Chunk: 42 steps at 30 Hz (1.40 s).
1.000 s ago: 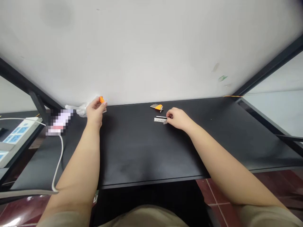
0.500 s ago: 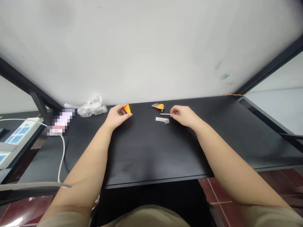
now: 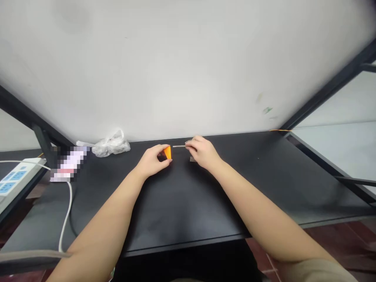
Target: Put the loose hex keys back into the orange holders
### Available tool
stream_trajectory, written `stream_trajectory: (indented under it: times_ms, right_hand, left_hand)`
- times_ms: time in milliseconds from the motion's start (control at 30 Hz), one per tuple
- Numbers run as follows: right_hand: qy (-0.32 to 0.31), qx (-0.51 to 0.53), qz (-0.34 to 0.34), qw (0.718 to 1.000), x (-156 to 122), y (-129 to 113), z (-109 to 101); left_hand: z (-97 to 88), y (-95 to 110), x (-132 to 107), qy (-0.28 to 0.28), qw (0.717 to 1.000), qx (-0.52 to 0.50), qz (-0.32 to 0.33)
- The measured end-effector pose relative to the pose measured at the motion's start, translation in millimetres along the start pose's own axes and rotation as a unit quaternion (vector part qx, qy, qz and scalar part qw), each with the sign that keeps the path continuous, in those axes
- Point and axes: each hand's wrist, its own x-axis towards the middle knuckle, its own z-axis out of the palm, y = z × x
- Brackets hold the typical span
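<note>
Between thumb and fingers, my left hand [image 3: 152,159] grips an orange hex key holder [image 3: 168,152] above the black table. My right hand [image 3: 202,152] pinches a silver hex key [image 3: 178,146], whose straight end points left at the holder with a small gap between them. Under my right hand several loose hex keys [image 3: 192,159] lie on the table, mostly covered. The second orange holder with keys is hidden behind my right hand, apart from a sliver of metal by the fingers.
A crumpled clear plastic bag [image 3: 111,145] lies at the back left against the wall. Left of my arm are a blurred-out flat object [image 3: 69,164], a white cable [image 3: 66,215] and a white power strip [image 3: 19,176]. Black frame bars slant up on both sides.
My right hand has moved left with the hex key, bringing its tip close to the holder and covering the loose keys. My left hand has shifted slightly right. The view has tilted up a little.
</note>
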Motion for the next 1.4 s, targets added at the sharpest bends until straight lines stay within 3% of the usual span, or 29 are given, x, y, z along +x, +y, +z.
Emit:
stream_trajectory:
  times_ms: [233,633,867,967,1067,1267,1400]
  right_hand:
    - [-0.001,-0.003,-0.013,1.0,-8,6,7]
    - [-0.053,-0.073,-0.041,0.995,-7,-12,6]
    - [-0.067,0.052,-0.098,0.992,-8,-31,9]
    - [-0.054,0.046,-0.052,0.996,-8,-26,4]
    - [-0.037,-0.035,0.03,0.998,-8,-6,-10]
    - [-0.235,-0.061,0.12,0.963,-13,41,-38]
    - [-0.291,-0.018,0.145,0.946,-15,50,-38]
  left_hand:
    - [1.4,8,-1,-0.01,1.0,-0.011,-0.027]
    - [4.0,7,-1,-0.023,0.999,0.036,0.013]
    - [8.3,14,1,-0.031,0.997,0.044,0.047]
    - [8.8,13,0,-0.03,0.998,0.046,0.033]
    - [9.2,11,-1,-0.027,0.998,0.056,0.019]
    - [10.6,5,-3,-0.018,0.998,0.064,0.001]
    - [11.5,4,-2,-0.02,0.998,0.062,-0.004]
